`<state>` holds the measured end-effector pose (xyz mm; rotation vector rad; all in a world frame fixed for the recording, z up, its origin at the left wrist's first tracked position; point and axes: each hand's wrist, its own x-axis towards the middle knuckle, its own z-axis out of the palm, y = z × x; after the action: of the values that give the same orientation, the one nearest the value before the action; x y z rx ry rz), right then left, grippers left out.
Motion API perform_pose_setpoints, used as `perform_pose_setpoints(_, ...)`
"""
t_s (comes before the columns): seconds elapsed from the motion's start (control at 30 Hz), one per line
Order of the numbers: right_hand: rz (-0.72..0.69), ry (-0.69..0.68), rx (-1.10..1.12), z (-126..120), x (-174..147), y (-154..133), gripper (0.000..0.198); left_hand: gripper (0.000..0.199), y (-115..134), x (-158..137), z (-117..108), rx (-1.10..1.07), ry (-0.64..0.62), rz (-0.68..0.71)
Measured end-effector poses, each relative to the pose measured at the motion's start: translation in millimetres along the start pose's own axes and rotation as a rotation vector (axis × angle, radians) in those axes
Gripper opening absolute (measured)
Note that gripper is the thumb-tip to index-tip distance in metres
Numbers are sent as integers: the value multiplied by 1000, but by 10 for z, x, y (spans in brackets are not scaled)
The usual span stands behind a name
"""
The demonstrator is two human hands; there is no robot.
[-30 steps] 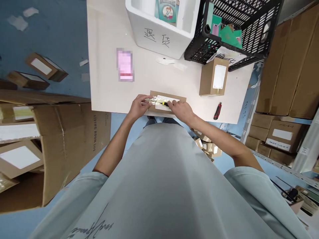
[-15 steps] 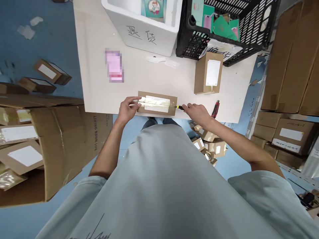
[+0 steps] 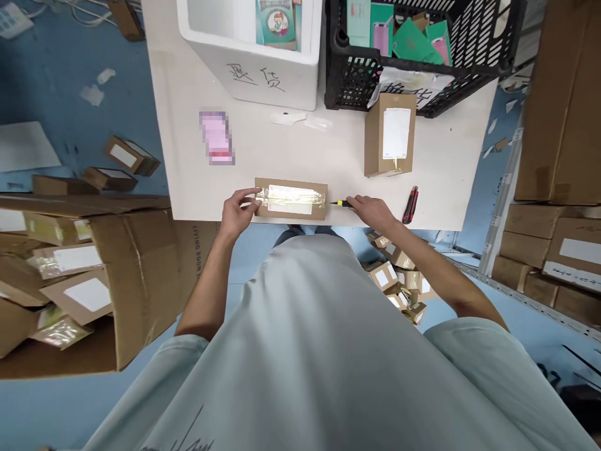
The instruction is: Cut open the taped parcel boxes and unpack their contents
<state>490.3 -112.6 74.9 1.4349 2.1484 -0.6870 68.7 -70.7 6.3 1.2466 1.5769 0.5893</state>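
Tabletop [image 3: 300, 153] is spanning the upper centre, one pink item [image 3: 216, 138] lying left. Mid-frame, the left hand [image 3: 238, 214], its grip half-spread, is touching the left end of one taped box [image 3: 291, 200] near the front edge. Past a slim gap, the right hand [image 3: 375, 213], its grip curled closely, is holding one yellow-black cutter [image 3: 343, 203]. Rightward, one upright box [image 3: 390, 134] is standing and one red-black cutter [image 3: 410, 205] lying, with room before the right edge.

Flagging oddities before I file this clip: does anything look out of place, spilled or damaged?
The pink rectangular item on the white table shows only as coarse pixels, hiding its details. Pale scraps lie on the blue floor at left, looking like stray litter. The taped carton at the left hand shows no clear damage.
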Motion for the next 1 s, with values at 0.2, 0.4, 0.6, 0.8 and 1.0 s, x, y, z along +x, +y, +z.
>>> perform_pose_setpoints(0.2,12,55,80,358,163,1,47,41,42,10,-50,38,-16,-11)
perform_pose_setpoints(0.4,225,165,555,645,107,61,38,50,-140,14,-369,71,77,-36)
perform_pose_setpoints(0.6,147,300,1386,728,553,-717,57,43,-271,85,-547,106,115,-35)
perform_pose_setpoints(0.8,148,452,1272,502,585,-1243,59,39,-375,167,-487,169,109,8)
perform_pose_setpoints(1.0,228,747,993,43,143,-959,61,44,-331,238,325,16,-92,-11)
